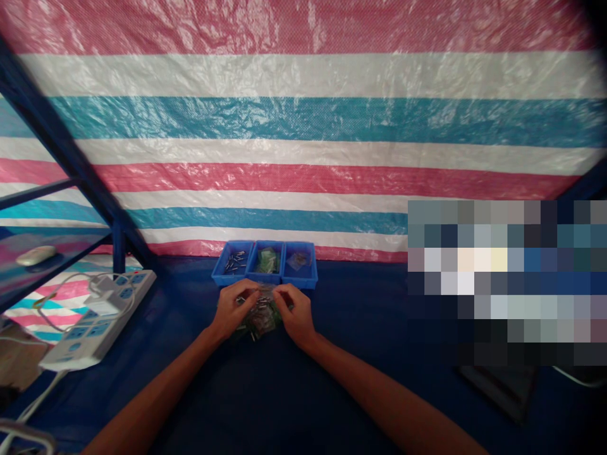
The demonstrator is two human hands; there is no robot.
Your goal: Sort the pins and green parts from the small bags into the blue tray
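My left hand (233,308) and my right hand (294,311) meet over a clear plastic bag (260,317) of small green and metal parts lying on the dark blue table (303,379). The fingers of both hands are curled and pinch the bag's top edge. Just beyond the hands stand three small blue bins side by side: the left bin (232,262) holds several small metal pins, the middle bin (267,261) holds green parts, and the right bin (300,263) holds a small clear packet.
A white power strip (97,316) with plugged-in cables lies at the left. A dark blue shelf frame (57,234) carries a pale oval object (35,254). A striped tarp (303,126) hangs behind. A dark flat object (502,385) lies at the right.
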